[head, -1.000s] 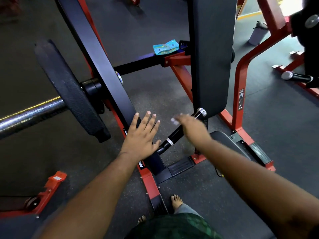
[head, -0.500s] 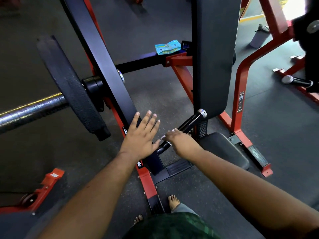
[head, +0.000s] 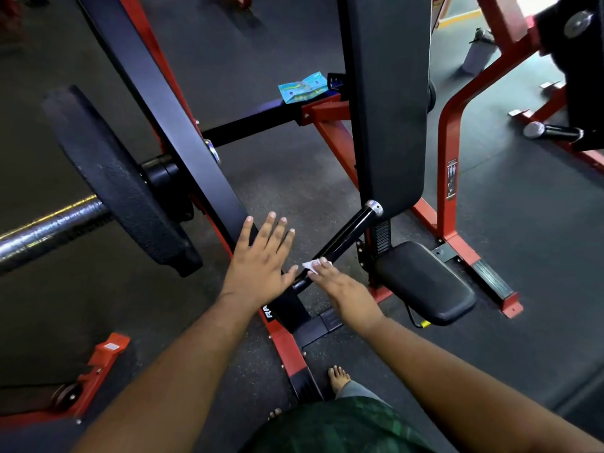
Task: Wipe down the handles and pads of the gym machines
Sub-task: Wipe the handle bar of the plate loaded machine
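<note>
A black handle (head: 346, 237) with a chrome end cap slants up from the machine's black lever arm (head: 183, 138). My right hand (head: 343, 289) lies on the handle's lower part and presses a small white wipe (head: 310, 265) against it with its fingertips. My left hand (head: 261, 263) rests flat, fingers spread, on the lever arm just left of the handle. The tall black back pad (head: 389, 103) rises behind the handle, and the black seat pad (head: 425, 282) sits low to the right.
A black weight plate (head: 111, 181) on a chrome bar (head: 49, 230) juts out at left. A blue wipe packet (head: 302, 87) lies on the crossbar. Red frame tubes (head: 447, 165) stand right, another handle (head: 552, 132) far right, a bottle (head: 478, 49) behind. My bare foot (head: 338, 377) stands below.
My right hand slid down the handle from near its chrome end to its lower part, the wipe under its fingers. My left hand stayed on the lever arm.
</note>
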A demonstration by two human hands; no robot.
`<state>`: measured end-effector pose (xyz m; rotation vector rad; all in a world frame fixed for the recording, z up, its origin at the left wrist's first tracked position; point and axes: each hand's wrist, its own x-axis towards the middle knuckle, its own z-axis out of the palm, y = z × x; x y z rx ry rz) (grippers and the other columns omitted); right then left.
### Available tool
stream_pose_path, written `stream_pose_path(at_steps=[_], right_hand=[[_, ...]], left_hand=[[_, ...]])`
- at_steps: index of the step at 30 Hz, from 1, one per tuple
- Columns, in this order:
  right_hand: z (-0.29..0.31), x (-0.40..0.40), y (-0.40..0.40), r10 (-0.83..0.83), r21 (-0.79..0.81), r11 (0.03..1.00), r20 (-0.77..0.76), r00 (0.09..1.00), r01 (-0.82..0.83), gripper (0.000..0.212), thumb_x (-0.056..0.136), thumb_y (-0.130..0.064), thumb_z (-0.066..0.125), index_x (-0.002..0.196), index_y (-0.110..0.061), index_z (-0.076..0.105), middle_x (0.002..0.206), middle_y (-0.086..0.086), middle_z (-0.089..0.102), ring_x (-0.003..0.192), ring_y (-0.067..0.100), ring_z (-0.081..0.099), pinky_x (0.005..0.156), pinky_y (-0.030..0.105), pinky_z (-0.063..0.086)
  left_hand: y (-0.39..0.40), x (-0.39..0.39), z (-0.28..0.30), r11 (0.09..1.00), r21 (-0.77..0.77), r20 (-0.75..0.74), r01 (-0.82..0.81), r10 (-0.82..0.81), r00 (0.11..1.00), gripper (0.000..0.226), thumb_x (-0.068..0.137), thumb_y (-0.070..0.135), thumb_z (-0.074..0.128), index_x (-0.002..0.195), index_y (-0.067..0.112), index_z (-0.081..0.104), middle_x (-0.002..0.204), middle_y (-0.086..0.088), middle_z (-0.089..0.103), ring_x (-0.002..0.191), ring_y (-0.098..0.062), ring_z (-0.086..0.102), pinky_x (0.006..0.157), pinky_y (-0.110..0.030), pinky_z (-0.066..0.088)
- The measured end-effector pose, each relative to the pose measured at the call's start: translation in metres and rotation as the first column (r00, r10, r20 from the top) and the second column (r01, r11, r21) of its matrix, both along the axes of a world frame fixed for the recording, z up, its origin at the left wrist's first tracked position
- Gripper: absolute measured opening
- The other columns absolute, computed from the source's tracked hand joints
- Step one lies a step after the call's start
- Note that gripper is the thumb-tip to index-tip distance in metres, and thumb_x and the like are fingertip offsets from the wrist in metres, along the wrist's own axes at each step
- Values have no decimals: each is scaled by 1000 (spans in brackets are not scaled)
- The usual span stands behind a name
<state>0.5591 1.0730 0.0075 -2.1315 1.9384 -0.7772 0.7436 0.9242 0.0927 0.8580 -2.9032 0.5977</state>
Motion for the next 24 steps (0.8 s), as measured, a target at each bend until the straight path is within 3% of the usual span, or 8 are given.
stream_pose_path(at_steps=[3, 6, 10, 13, 17, 19, 21, 24], right_hand=[[31, -29, -10, -254, -16, 965, 193, 948, 262, 73, 89, 18, 55, 149, -23, 48, 154, -1, 44, 138, 19, 48, 115, 35, 41], [48, -73, -38, -497, -28, 857, 220, 839, 514, 66, 93, 17, 44, 149, -18, 50, 157, -3, 39, 147, 18, 36, 120, 31, 35], [25, -55, -44, -492, 0, 869, 90, 866, 494, 68, 91, 15, 48, 150, -18, 50, 160, 5, 37, 150, 24, 32, 114, 39, 38], [4, -9, -28, -397, 13, 917, 148, 906, 399, 77, 86, 22, 53, 151, -19, 46, 160, 0, 34, 152, 20, 25, 120, 37, 33], [3, 15, 1, -224, -26, 971, 258, 940, 239, 73, 87, 21, 52, 148, -18, 50, 155, 0, 42, 148, 17, 34, 120, 36, 34], [16, -4, 2, -361, -32, 911, 421, 832, 412, 69, 91, 19, 48, 147, -21, 50, 153, 0, 46, 146, 15, 39, 121, 36, 31], [32, -32, -12, -538, -4, 750, 578, 613, 662, 61, 95, 16, 46, 146, -17, 52, 150, 6, 52, 142, 21, 46, 121, 35, 32], [39, -48, -38, -660, 125, 637, 598, 455, 760, 54, 98, 8, 47, 144, -21, 56, 140, 11, 62, 129, 26, 58, 114, 34, 42]], left_hand=[[0, -1, 1, 1000, -10, 48, -16, 16, 999, 76, 101, 62, 29, 162, 17, 30, 170, -9, 24, 159, -31, 8, 124, -63, 4], [0, 0, 2, 1000, -18, 55, -15, 16, 998, 76, 101, 62, 27, 162, 17, 30, 170, -9, 24, 159, -31, 8, 124, -62, 4], [0, 1, 0, 1000, -23, 35, -7, 7, 999, 75, 101, 62, 30, 161, 16, 34, 168, -10, 29, 159, -32, 11, 124, -62, 5], [0, 0, 0, 1000, -21, 14, -2, 2, 1000, 75, 100, 62, 35, 160, 16, 37, 167, -11, 31, 159, -33, 12, 124, -63, 7], [-1, 0, -1, 1000, -18, 2, 5, -5, 1000, 75, 100, 62, 37, 159, 16, 38, 167, -11, 31, 159, -33, 12, 124, -63, 7], [-1, 0, 0, 1000, -19, 7, 3, -3, 1000, 75, 100, 62, 36, 159, 16, 38, 167, -11, 31, 159, -33, 11, 124, -63, 7], [0, 0, 1, 1000, -18, 10, -3, 3, 1000, 75, 100, 62, 36, 159, 16, 38, 167, -10, 31, 159, -32, 12, 125, -62, 6], [0, 0, 2, 1000, -22, 18, -6, 7, 1000, 74, 100, 62, 36, 159, 17, 39, 167, -10, 31, 159, -32, 12, 124, -62, 7]])
